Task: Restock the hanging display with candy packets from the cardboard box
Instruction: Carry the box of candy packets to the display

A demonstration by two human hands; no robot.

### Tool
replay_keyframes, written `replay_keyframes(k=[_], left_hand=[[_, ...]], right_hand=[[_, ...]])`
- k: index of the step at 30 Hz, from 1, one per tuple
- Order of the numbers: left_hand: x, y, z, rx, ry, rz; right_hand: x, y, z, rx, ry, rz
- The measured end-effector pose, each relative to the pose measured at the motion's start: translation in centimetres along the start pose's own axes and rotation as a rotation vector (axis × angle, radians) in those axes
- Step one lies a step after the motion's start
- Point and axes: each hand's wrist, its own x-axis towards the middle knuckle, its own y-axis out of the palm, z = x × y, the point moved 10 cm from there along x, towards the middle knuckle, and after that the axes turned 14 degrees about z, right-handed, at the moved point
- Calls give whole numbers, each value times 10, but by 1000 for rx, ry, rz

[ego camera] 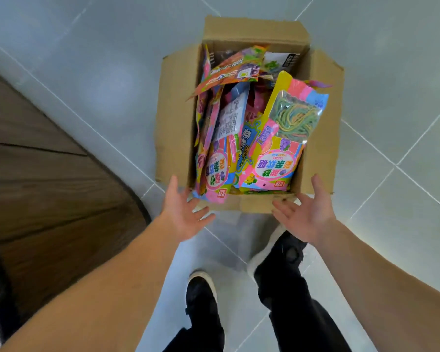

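An open cardboard box stands on the tiled floor, flaps folded outward. Several colourful candy packets fill it, pink, yellow and blue, some upright, some lying across. One packet has a clear window showing green and yellow candy strings. My left hand is spread, palm up, just in front of the box's near left corner. My right hand is spread the same way at the near right corner. Neither hand holds anything. The hanging display is out of view.
A dark wooden surface with a curved edge fills the left side. Grey floor tiles surround the box. My two feet in black shoes stand just behind the box.
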Motion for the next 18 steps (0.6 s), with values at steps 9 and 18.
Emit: replay_keyframes(k=[9,18], left_hand=[[38,93,-114,-68,39,-109],[88,157,-260,-166,54,-41]], right_hand=[[58,113,136,-174,43,39],[134,228,245,-274,44,26]])
